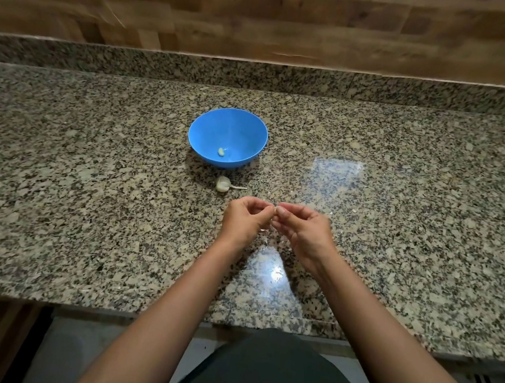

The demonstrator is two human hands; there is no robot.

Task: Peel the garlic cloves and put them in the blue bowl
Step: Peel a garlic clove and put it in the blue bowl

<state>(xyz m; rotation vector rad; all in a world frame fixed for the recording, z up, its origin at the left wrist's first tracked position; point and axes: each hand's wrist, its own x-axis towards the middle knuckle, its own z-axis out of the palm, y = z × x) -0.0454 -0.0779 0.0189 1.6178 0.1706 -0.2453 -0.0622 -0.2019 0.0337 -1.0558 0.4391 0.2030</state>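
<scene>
I'm looking down at both hands, which meet just above the counter [92, 176], near the middle and a little toward the near edge. The left hand [247, 218] and the right hand [303, 227] have their fingers curled in, and the fingertips of both pinch the same small pale thing. I take it for a garlic clove [274, 209], but most of it is hidden by the fingers. Held from two sides like that, I'd say one hand steadies it while the other works the skin loose. Peeling looks to be the step in hand. I can't tell how much skin is off.

Just beyond the hands, on the far side, a garlic piece [223, 184] lies on the stone with its dry stem pointing right. It's near the bowl but not touching it, and I judge it's parked there for its turn.

Farther off sits the blue bowl [196, 132], upright and in easy reach straight ahead of the hands. That's sensible, since it leaves a short carry once the skin is off. Inside it there's one peeled clove [221, 151], pale yellow, resting low on the near-left of the bottom, and nothing else that I can make out. So I reckon the job is early to midway: one in, one in the fingers, and at least one waiting.
</scene>
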